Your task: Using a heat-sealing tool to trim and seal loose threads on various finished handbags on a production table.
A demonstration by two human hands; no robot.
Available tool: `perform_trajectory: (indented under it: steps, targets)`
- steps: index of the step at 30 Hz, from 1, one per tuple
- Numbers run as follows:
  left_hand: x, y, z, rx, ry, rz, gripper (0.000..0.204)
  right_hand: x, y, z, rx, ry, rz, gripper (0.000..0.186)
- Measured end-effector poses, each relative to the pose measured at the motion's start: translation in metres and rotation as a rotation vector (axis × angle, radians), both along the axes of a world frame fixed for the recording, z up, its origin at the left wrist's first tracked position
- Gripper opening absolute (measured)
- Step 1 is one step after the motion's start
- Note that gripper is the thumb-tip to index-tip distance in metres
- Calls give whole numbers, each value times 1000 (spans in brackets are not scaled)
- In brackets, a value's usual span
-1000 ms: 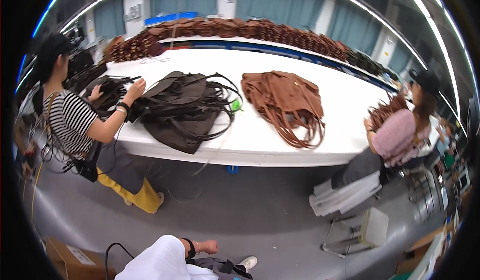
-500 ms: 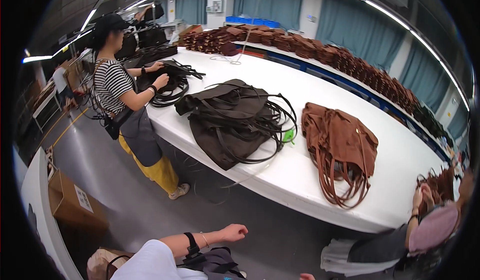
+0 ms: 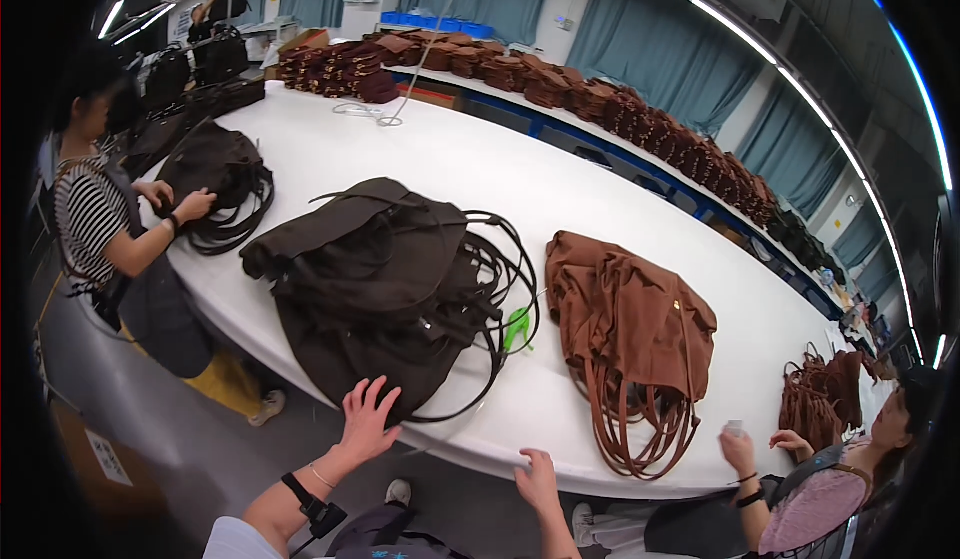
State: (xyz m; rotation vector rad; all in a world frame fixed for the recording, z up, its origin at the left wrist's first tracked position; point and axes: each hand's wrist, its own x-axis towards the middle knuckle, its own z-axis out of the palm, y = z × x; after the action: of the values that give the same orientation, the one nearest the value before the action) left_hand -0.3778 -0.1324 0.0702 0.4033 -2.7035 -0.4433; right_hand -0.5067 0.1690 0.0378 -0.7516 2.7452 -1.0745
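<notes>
My left hand (image 3: 364, 421) is open with spread fingers, just in front of the near edge of a pile of dark brown bags (image 3: 385, 284) with long black straps; I cannot tell whether it touches the pile. A black band sits on that forearm. My right hand (image 3: 537, 483) rests flat on the front edge of the long white table (image 3: 460, 169). A pile of tan brown bags (image 3: 630, 324) with hanging straps lies to the right. A small green tool (image 3: 516, 326) lies between the two piles.
A person in a striped shirt (image 3: 95, 229) at the left handles another dark bag pile (image 3: 215, 184). A person in pink (image 3: 830, 499) sits at the lower right by more brown bags (image 3: 825, 399). Stacked brown bags (image 3: 640, 119) line the far bench. A cardboard box (image 3: 95, 454) stands on the floor.
The view has swung and come much closer to the table. My left hand has risen to the dark bag pile, and my right hand has come onto the table's edge.
</notes>
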Motion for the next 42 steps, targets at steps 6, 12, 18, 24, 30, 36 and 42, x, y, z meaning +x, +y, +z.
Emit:
perform_trajectory:
  steps: [6, 12, 18, 24, 30, 36, 42]
  targets:
    - [-21, -40, -18, 26, -90, -86, 70, -98, -95, 3, 158, 287, 24, 52]
    - [-28, -63, -10, 68, -113, -96, 66, -150, -142, -12, 255, 214, 1, 67]
    - [-32, -100, -2, 50, -192, 56, 64, -173, -157, 1, 310, 171, -45, 76]
    - [-34, -148, -6, 38, -347, 228, 59, -203, -145, 3, 297, 233, -30, 83]
    - [-60, -214, -13, -101, -408, 293, 49, -240, -116, -11, 409, 88, -190, 78]
    - [-98, -282, -6, -396, -703, 240, 43, -234, -65, -26, 426, 321, -203, 43]
    - [-188, -283, 126, 465, -640, -134, 48, -157, -42, 14, 237, -109, -422, 63]
